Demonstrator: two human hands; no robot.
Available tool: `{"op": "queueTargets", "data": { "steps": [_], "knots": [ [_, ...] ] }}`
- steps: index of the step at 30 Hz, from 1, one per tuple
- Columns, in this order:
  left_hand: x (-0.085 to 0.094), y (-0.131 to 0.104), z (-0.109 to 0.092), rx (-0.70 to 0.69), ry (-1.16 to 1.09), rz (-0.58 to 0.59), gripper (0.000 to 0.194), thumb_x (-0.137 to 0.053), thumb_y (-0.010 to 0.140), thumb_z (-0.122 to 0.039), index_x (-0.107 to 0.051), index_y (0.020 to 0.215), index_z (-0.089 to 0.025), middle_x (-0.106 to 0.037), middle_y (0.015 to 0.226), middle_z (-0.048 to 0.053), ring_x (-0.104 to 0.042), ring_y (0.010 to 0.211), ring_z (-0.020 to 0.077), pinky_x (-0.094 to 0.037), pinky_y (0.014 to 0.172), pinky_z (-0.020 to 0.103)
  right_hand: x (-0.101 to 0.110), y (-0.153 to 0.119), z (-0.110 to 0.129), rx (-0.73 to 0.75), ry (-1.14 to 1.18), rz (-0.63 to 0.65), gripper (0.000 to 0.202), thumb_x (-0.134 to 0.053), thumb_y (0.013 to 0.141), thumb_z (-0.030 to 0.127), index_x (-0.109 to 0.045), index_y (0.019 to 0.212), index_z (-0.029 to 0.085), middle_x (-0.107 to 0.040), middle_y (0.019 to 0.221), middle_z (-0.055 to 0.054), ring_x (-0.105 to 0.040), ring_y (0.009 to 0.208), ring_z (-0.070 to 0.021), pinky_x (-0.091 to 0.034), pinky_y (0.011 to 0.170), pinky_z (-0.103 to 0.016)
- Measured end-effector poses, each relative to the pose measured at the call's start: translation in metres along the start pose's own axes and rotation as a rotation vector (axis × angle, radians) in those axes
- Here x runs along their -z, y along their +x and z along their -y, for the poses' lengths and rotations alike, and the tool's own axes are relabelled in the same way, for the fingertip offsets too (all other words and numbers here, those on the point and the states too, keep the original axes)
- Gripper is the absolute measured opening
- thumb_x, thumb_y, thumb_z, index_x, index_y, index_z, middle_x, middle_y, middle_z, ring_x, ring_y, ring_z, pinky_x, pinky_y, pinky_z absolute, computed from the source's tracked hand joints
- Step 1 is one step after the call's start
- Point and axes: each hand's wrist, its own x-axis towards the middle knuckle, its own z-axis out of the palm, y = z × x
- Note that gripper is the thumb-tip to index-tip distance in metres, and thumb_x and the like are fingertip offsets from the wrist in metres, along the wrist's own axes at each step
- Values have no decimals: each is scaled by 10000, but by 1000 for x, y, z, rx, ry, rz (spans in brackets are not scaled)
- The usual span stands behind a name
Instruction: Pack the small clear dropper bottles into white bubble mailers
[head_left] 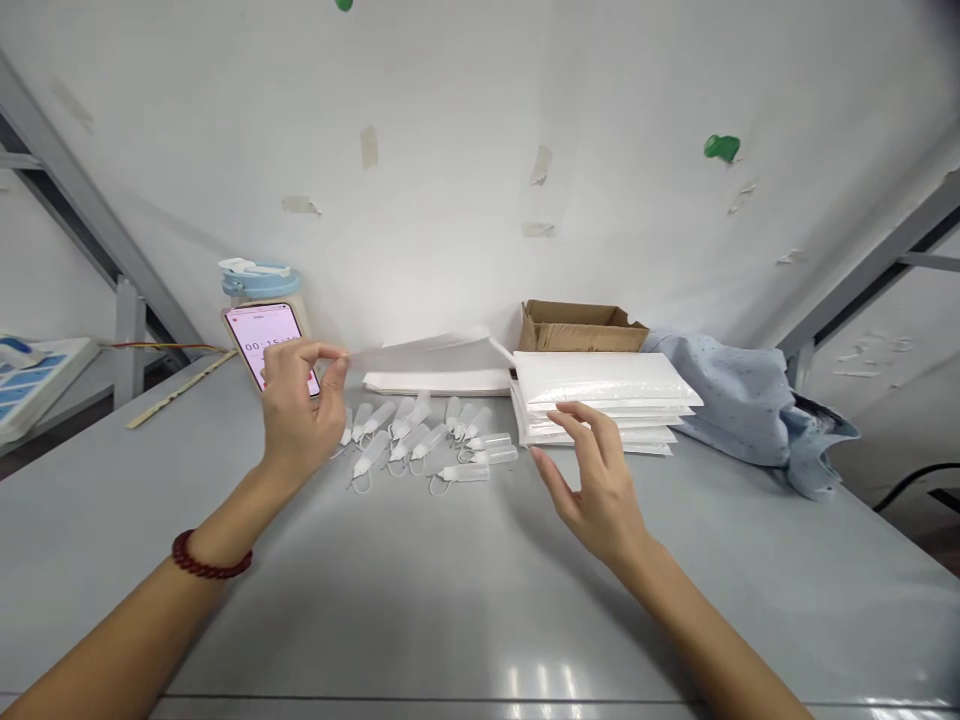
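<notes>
My left hand (304, 400) pinches the left corner of a thin white sheet (442, 345), which is raised above a flat white stack (435, 382) near the wall. My right hand (592, 480) has its thumb and fingers apart and holds nothing, just in front of a pile of white padded envelopes (600, 378). Several small clear plastic bottles with looped caps (371, 453) lie on the grey table (450, 600) between my hands, in front of the flat stack.
A phone showing a timer (262, 335) leans on a tub with a blue lid (259, 282) at the back left. Behind the envelopes stands an open cardboard box (581, 325). Light blue cloth (727, 395) lies at the right, and a thin strip (180, 390) at the left.
</notes>
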Motion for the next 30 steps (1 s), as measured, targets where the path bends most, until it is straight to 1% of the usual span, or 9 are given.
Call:
{"op": "queueTargets", "data": {
  "steps": [2, 5, 9, 11, 15, 20, 24, 27, 30],
  "knots": [
    [17, 6, -10, 74, -92, 131, 116, -491, 859, -304, -550, 867, -204, -614, 851, 1, -561, 811, 156, -453, 782, 292, 1, 0, 6, -55, 131, 21, 285, -494, 868, 236, -481, 1150, 192, -527, 1124, -136, -501, 1072, -257, -452, 853, -416],
    [34, 15, -22, 195, -198, 378, 126, -528, 827, -324, -599, 807, -222, -622, 747, -32, -570, 712, 136, -450, 693, 248, 5, 2, 8, -265, 394, 108, 214, -431, 902, 328, -566, 1003, 196, -602, 958, -76, -567, 894, -214, -470, 762, -354],
    [30, 5, -28, 244, -367, 875, 147, -539, 795, -325, -640, 777, -220, -665, 777, -21, -593, 729, 147, -439, 659, 240, 8, 7, 6, -585, 822, 385, 444, -281, 931, 486, -613, 963, 192, -622, 785, -41, -580, 705, -174, -475, 635, -310],
    [23, -5, -30, 254, -407, 1029, 154, -524, 805, -312, -641, 776, -215, -668, 795, -16, -593, 746, 148, -433, 669, 243, 8, 9, 4, -688, 921, 549, 394, -390, 898, 500, -609, 1037, 203, -638, 810, -40, -590, 712, -166, -471, 640, -302],
    [13, -15, -27, 293, -432, 1194, 215, -478, 829, -340, -637, 791, -200, -576, 597, -28, -521, 572, 126, -366, 527, 219, 11, 12, -8, -829, 893, 818, 248, -698, 719, 367, -659, 859, 167, -633, 757, -15, -566, 659, -128, -431, 618, -262],
    [17, 0, -7, 440, -570, 1373, 260, -533, 799, -399, -690, 797, -192, -621, 726, 5, -548, 669, 139, -395, 568, 216, 24, 15, -34, -865, 777, 799, 204, -690, 716, 346, -620, 710, 154, -513, 581, 47, -429, 518, -76, -323, 513, -228],
    [17, 4, 6, 634, -686, 1552, 266, -685, 692, -373, -669, 883, -188, -568, 637, -19, -510, 574, 121, -410, 529, 220, 35, 16, -46, -846, 737, 777, 232, -705, 698, 378, -609, 707, 167, -499, 603, 44, -428, 549, -85, -321, 530, -230],
    [16, 3, 8, 597, -728, 1524, 229, -739, 648, -330, -618, 770, -178, -534, 641, -37, -485, 580, 100, -401, 537, 204, 45, 15, -53, -761, 760, 729, 240, -713, 692, 405, -632, 707, 180, -534, 637, 26, -466, 585, -99, -358, 565, -234],
    [17, 2, 3, 500, -792, 1451, 202, -735, 656, -263, -559, 699, -175, -521, 699, -43, -480, 619, 86, -387, 562, 193, 58, 13, -63, -591, 950, 709, 391, -670, 673, 575, -671, 729, 188, -591, 687, -12, -523, 619, -131, -396, 578, -243]
  ]
}}
